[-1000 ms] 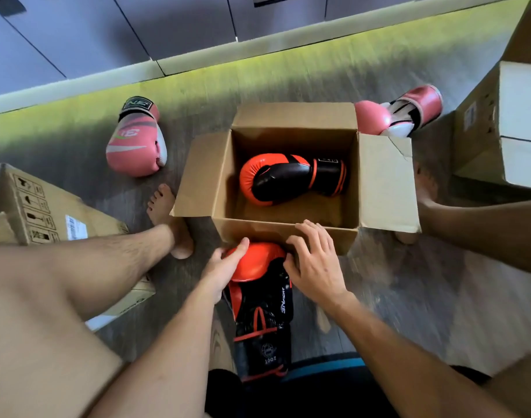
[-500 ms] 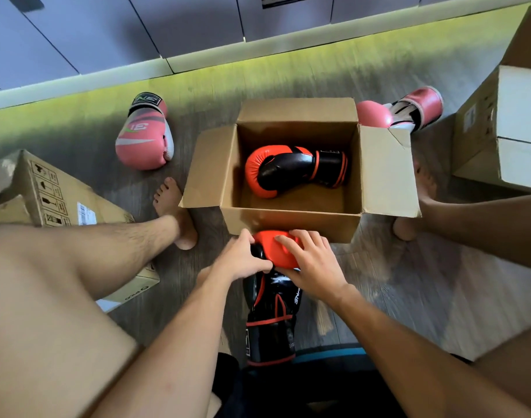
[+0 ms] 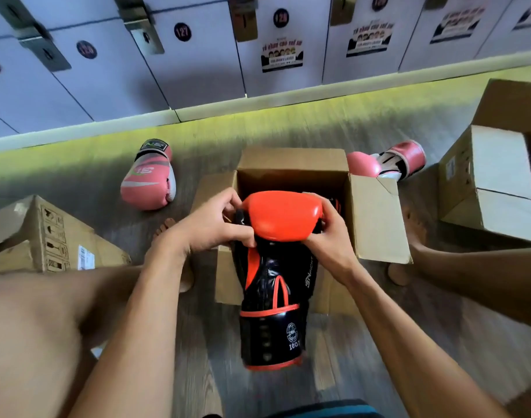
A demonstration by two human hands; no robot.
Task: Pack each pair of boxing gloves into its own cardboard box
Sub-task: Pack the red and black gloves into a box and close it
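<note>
The person is holding an orange-and-black boxing glove [image 3: 276,276] in both hands above the near edge of the open cardboard box [image 3: 375,218], which is sitting on the floor [image 3: 439,342] at the centre of the view. The glove is hanging with its orange padded end over the box's mouth at twelve o'clock and its black cuff pointing to six o'clock, toward the person. The left hand [image 3: 210,227] is gripping the glove's nine o'clock side, fingers curled round the edge of the padding. The right hand [image 3: 330,239] is gripping the three o'clock side, fingers wrapped over the orange end. Whether the glove is touching the box I cannot tell. A pink glove [image 3: 149,176] is lying at ten o'clock from the box, apart from it. A second pink glove [image 3: 385,162] is lying at one o'clock, just behind the box's right flap. A closed carton [image 3: 41,236] is resting at nine o'clock, and an open-ended carton [image 3: 493,164] is standing at three o'clock.
</note>
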